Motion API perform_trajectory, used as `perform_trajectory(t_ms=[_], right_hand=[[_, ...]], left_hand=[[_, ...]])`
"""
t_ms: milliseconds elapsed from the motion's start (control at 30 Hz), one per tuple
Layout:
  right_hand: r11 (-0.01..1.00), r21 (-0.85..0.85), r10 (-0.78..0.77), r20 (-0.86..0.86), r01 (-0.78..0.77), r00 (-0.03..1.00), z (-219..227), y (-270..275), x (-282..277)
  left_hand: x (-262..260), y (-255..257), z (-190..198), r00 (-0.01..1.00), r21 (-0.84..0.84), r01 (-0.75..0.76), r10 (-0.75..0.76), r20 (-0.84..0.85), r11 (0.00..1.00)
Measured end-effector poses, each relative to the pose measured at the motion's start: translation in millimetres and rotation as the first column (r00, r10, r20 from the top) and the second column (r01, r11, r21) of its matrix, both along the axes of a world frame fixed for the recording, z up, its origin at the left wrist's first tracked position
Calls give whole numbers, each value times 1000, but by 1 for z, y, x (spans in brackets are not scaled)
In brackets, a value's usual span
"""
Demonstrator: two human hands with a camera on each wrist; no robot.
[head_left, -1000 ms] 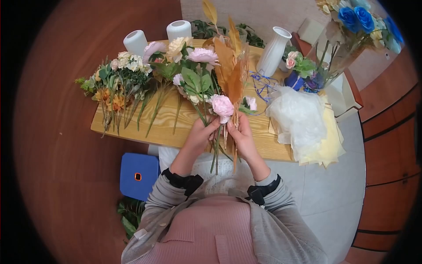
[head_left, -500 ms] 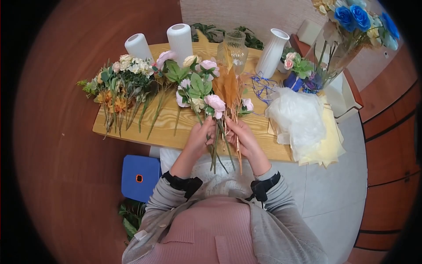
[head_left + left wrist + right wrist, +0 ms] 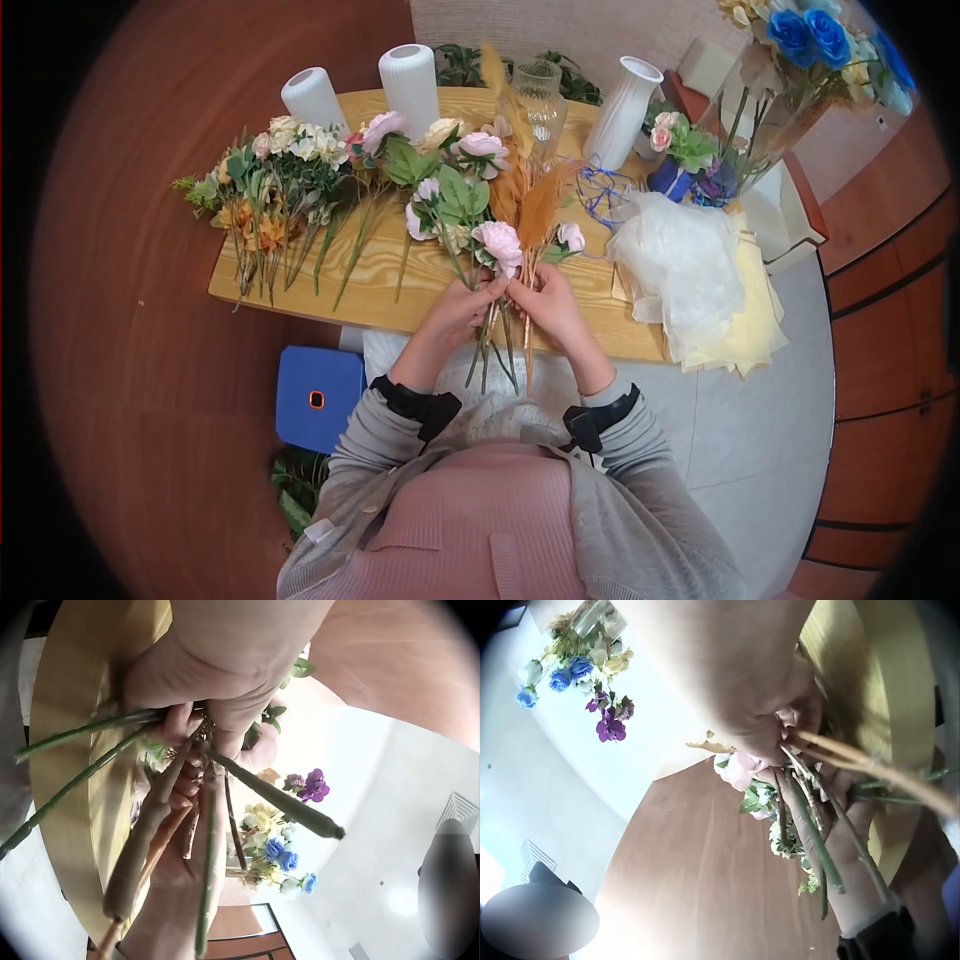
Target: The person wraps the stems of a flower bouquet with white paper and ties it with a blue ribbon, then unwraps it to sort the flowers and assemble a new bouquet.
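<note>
A seated person gathers a small bunch of artificial flowers [image 3: 497, 262] at the near edge of a wooden desk [image 3: 375, 275]. The left hand [image 3: 455, 312] and the right hand [image 3: 545, 305] meet side by side, fingers curled around the stems [image 3: 497, 345], which hang down past the desk edge below both hands. The blooms fan out just above the fingertips: a pale pink flower [image 3: 499, 243] sits directly over the point where the hands touch, with orange feathery fronds [image 3: 540, 205] rising over the right hand and broad green leaves [image 3: 458, 195] over the left.

The left wrist view shows that hand's fingers wrapped over several green stems [image 3: 142, 832], the other palm lying beneath them. The right wrist view shows the right hand's fingers [image 3: 799, 720] pinching tan and green stems against the left hand.

Beyond the left hand, loose flower sprays [image 3: 280, 190] lie across the desk. Farther out from both hands stand two white cylinders [image 3: 410, 85], a clear glass vase [image 3: 540, 95] and a white vase [image 3: 622, 112]. Beyond the right hand lie blue ribbon [image 3: 598, 195] and a heap of white and yellow wrapping [image 3: 700, 290].
</note>
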State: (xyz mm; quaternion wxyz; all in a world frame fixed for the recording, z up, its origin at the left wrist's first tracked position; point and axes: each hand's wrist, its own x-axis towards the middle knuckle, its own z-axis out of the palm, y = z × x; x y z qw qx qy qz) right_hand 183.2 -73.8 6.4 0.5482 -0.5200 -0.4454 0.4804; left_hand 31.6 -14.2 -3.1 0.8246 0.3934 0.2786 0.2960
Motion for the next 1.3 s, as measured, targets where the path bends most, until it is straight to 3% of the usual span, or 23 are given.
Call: perform_trajectory(t_ms=[67, 133, 167, 233, 267, 333, 367, 433, 467, 567, 633, 667, 733, 833, 900, 967, 1000, 1033, 1100, 1167, 1233, 1267, 1300], right_hand=[[999, 43, -15, 56, 13, 998, -1, 1, -1], [987, -158, -33, -250, -7, 968, 3, 1, -3], [987, -159, -33, -250, -7, 968, 7, 0, -3], [958, -284, -84, -432, -48, 898, 17, -2, 0], [957, -286, -85, -432, -47, 898, 15, -2, 3], [959, -251, 5, -442, -129, 897, 12, -2, 5], [959, -252, 3, -443, -128, 897, 14, -3, 4], [966, -242, 30, -227, -86, 973, 18, -3, 0], [966, -244, 31, -227, -87, 973, 16, -3, 4], [958, -199, 151, -261, -206, 954, 11, -3, 15], [992, -93, 43, -362, -82, 931, 16, -7, 9], [992, -90, 46, -361, -84, 931, 28, -10, 6], [994, -71, 36, -541, -88, 840, 51, -18, -1], [977, -14, 183, -466, -213, 866, 58, -24, 20], [977, 51, 201, -559, -209, 804, 55, -24, 27], [946, 266, 322, -833, -185, 450, 53, -20, 36], [981, 180, 195, -860, -77, 471, 52, -21, 38], [979, 185, 205, -857, -89, 472, 52, -22, 37], [962, 256, 268, -834, -93, 483, 50, -21, 40], [973, 212, 221, -723, -93, 655, 48, -21, 36], [990, 123, 130, -653, -64, 746, 45, -20, 27], [986, 132, 166, -650, -105, 741, 46, -18, 19], [993, 81, 113, -588, -82, 801, 47, -16, 12]], left_hand=[[6, -2, 2, 999, -22, -24, 25, 43, 999], [8, -3, 6, 997, 91, 34, -41, 71, 995], [8, -2, 5, 997, 90, 34, -40, 70, 995], [6, 1, 6, 996, 148, 79, -82, 18, 986], [4, 1, 7, 996, 146, 80, -83, 18, 986], [-2, 1, 11, 988, 259, 68, -28, -154, 963], [-3, 2, 8, 988, 258, 69, -30, -155, 964], [-4, 2, 4, 995, 336, 80, -54, -87, 939], [-7, 3, 6, 995, 334, 80, -53, -87, 939], [-13, -1, 25, 991, 379, 115, -81, -106, 918], [-13, -5, 39, 999, 419, 35, -18, -44, 908], [-13, -4, 41, 999, 421, 32, -15, -44, 906], [-18, -1, 42, 997, 387, 65, -43, -65, 920], [-22, -1, 48, 987, 458, -41, 109, -122, 888], [-25, 4, 47, 977, 490, -89, 171, -126, 867], [-31, 9, 44, 964, 524, -134, 234, -128, 841], [-36, 12, 42, 977, 391, -146, 195, -86, 909], [-40, 10, 49, 986, 250, -150, 164, -38, 957], [-47, 1, 65, 983, 242, -151, 172, -67, 958], [-68, 0, 73, 971, 237, -191, 219, -98, 953], [-92, 6, 69, 999, 302, -34, 36, -1, 953], [-99, -3, 86, 991, 283, -131, 121, 50, 950], [-112, -5, 96, 987, 288, -163, 153, 54, 944]])
